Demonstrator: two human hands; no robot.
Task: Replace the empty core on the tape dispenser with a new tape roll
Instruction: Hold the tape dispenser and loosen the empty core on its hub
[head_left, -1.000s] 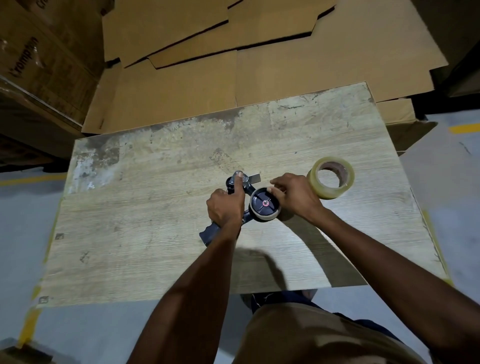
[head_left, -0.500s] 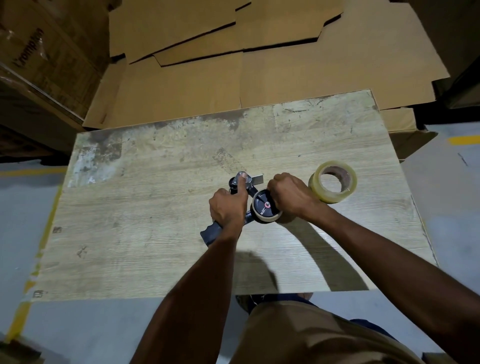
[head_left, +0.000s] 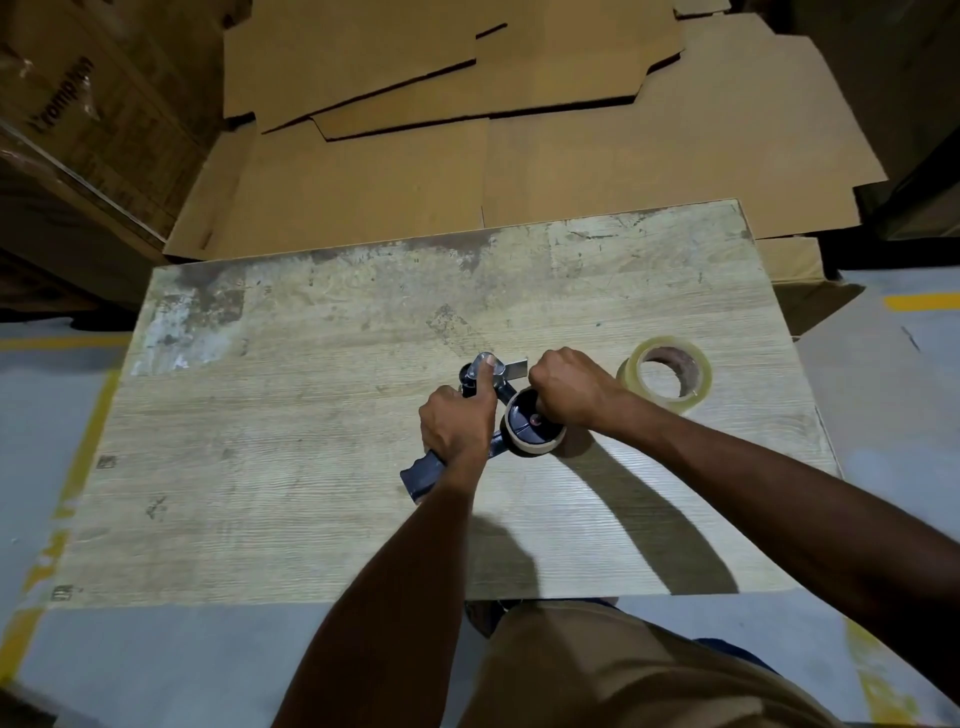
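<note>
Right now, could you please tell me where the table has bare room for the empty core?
The table is bare from its left edge to the left hand on the tape dispenser, and in the far strip along the cardboard sheets. Mid-right is crowded: the right hand grips the empty core near the new tape roll.

Worktop: a pale wood-grain table (head_left: 311, 467) is seen, its surface scuffed and scratched. A worn, discoloured patch (head_left: 192, 322) is noted at the far left corner. Beyond the far edge, flattened cardboard sheets (head_left: 467, 182) are laid overlapping in several layers. At far left, a brown carton (head_left: 78, 104) printed "Crompton" is recorded. Grey floor (head_left: 857, 395) is seen on both sides of the table. A short yellow painted line (head_left: 922, 301) is marked on it at right, and a worn yellow strip (head_left: 101, 400) is noted along the table's left side.
</note>
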